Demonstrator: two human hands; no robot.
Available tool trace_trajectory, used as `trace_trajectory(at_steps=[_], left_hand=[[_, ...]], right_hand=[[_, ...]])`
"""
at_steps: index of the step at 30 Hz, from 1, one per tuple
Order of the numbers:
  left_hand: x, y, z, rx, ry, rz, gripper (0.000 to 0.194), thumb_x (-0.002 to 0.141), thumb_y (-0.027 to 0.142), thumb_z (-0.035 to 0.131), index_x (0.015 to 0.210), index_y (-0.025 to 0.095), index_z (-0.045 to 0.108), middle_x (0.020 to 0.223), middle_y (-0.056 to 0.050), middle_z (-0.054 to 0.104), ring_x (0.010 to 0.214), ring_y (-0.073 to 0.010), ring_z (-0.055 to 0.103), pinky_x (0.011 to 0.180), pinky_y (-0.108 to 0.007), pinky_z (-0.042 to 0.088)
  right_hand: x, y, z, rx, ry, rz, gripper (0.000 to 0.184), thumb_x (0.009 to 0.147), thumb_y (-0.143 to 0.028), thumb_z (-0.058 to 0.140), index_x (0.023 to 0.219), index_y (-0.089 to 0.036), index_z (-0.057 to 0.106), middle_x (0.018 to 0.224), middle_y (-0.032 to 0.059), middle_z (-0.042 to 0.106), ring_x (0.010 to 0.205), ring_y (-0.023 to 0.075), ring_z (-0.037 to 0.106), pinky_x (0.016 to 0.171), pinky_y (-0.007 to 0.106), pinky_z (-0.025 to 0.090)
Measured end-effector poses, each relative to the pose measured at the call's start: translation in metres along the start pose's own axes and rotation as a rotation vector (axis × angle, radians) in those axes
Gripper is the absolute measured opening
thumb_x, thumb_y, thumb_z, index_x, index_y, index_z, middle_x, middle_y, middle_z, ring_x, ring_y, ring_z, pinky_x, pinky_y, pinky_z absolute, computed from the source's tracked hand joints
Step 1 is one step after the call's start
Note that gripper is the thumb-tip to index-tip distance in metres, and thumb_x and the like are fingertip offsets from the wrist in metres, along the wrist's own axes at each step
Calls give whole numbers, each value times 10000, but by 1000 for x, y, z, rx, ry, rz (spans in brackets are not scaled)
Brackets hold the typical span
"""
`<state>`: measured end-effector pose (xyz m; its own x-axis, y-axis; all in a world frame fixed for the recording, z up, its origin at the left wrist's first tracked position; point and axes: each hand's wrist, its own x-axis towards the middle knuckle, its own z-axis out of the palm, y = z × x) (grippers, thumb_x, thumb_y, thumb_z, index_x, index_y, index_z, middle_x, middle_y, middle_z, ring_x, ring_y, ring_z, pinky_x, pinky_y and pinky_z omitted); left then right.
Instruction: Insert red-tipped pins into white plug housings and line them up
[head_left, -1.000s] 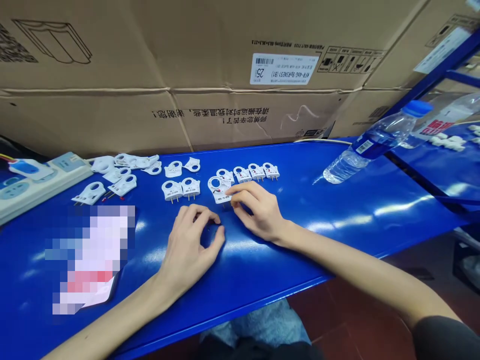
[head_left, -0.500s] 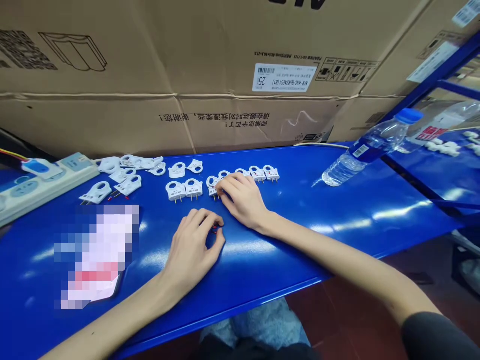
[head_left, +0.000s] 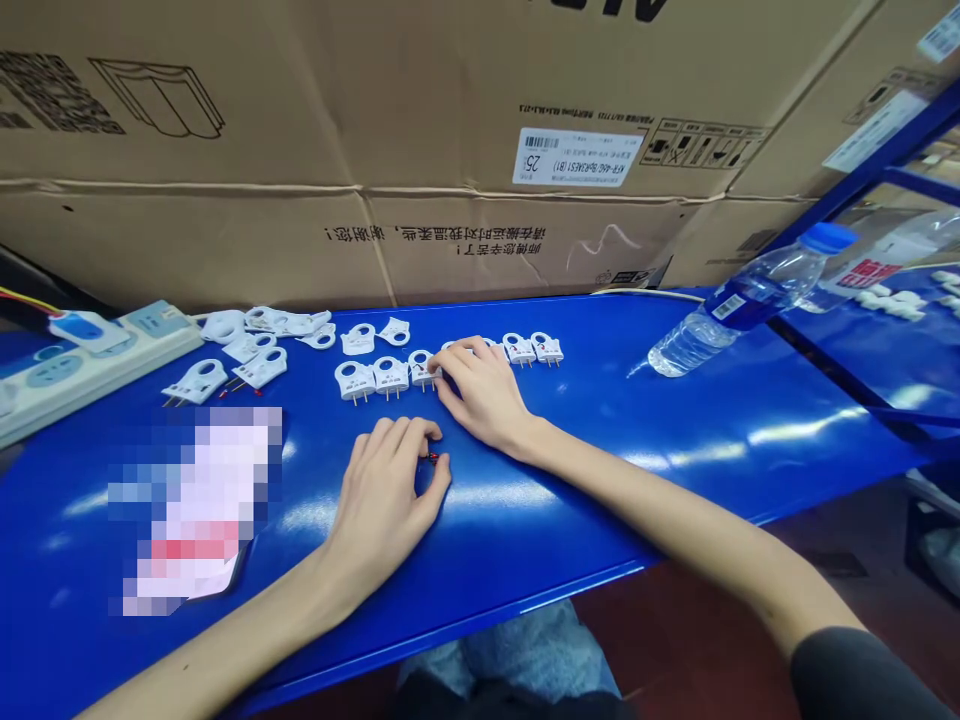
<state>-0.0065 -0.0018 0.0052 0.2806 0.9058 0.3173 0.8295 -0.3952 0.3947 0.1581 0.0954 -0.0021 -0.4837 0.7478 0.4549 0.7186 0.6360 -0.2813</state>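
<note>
My right hand (head_left: 484, 395) rests on the blue table (head_left: 675, 440), fingers curled around a white plug part (head_left: 421, 368) at the end of a row of white plug parts (head_left: 373, 378). Two more plug parts (head_left: 534, 348) lie just right of that hand. My left hand (head_left: 386, 490) lies nearer to me, thumb and fingers pinched on a tiny red piece (head_left: 433, 457). A loose pile of white plug shells (head_left: 247, 345) sits further left.
A white power strip (head_left: 75, 360) lies at the far left. Beside my left arm is a blurred-out flat object (head_left: 191, 505). A plastic water bottle (head_left: 742, 300) lies on its side at right. Large cardboard boxes (head_left: 450, 150) wall off the back of the table.
My right hand slid the white plug part up and left into the row beside the other two. My left hand stayed put, its fingers closing a little on the red piece.
</note>
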Motion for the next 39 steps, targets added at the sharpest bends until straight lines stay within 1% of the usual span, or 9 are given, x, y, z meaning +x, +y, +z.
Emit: trace_trajectory(at_steps=[4,10,16,20,24,30,32,35,39], left_hand=[[1,0,-1,-11,-7,20,63,964,233,525,930,233,578,823,-5,633,820,-222,581,726,-378,380],[0,0,1,-44,-10,53,88,968,208,509,921,220,581,831,-8,648,807,-213,582,738,-369,386],[0,1,0,-97,20,68,93,974,211,531,912,220,598,818,0,660,766,-190,600,743,-354,424],[0,1,-1,-137,47,103,122,1000,210,530,909,219,610,808,9,666,752,-172,609,749,-354,441],[-1,-1,0,-168,95,116,31,1001,224,587,995,220,617,847,10,682,753,-165,624,750,-353,472],[-1,-1,-2,-255,131,189,32,1001,193,618,1002,220,633,866,9,698,785,-152,638,763,-319,523],[-1,-1,-3,-278,145,225,72,993,162,627,1024,225,642,896,7,717,804,-148,644,778,-314,537],[1,0,-4,-289,157,246,136,974,124,646,1060,228,658,933,1,742,829,-147,659,799,-316,556],[4,1,-4,-334,198,250,187,968,93,630,1085,221,698,986,-21,777,902,-163,708,843,-328,589]], right_hand=[[0,-1,1,6,-18,-52,244,1047,-194,521,1250,-179,657,1300,96,713,1231,272,537,988,437,420],[9,-1,3,-26,-67,-192,346,1059,-294,546,1383,-190,611,1396,108,661,1289,291,509,1007,469,438],[23,-5,12,-53,-93,-260,220,1039,-286,584,1215,-202,687,1429,97,632,1322,306,480,990,481,442],[28,-8,15,11,-79,-227,179,1045,-246,561,1157,-213,697,1387,84,655,1301,283,491,985,459,443],[29,-12,8,118,-15,-181,155,1036,-250,571,1111,-216,702,1348,89,672,1264,267,514,986,447,461],[1,1,-19,193,92,-236,138,1016,-215,580,1102,-211,687,1323,81,690,1223,249,557,1008,442,488],[-16,9,-29,182,67,-271,142,1012,-222,584,1116,-223,681,1305,83,697,1215,252,571,1030,462,492],[-41,18,-43,153,25,-263,143,988,-200,607,1107,-222,682,1245,91,715,1172,261,601,982,459,527],[-55,22,-52,159,-129,-248,156,1003,-210,590,1136,-202,672,1222,111,697,1105,242,627,917,425,563]])
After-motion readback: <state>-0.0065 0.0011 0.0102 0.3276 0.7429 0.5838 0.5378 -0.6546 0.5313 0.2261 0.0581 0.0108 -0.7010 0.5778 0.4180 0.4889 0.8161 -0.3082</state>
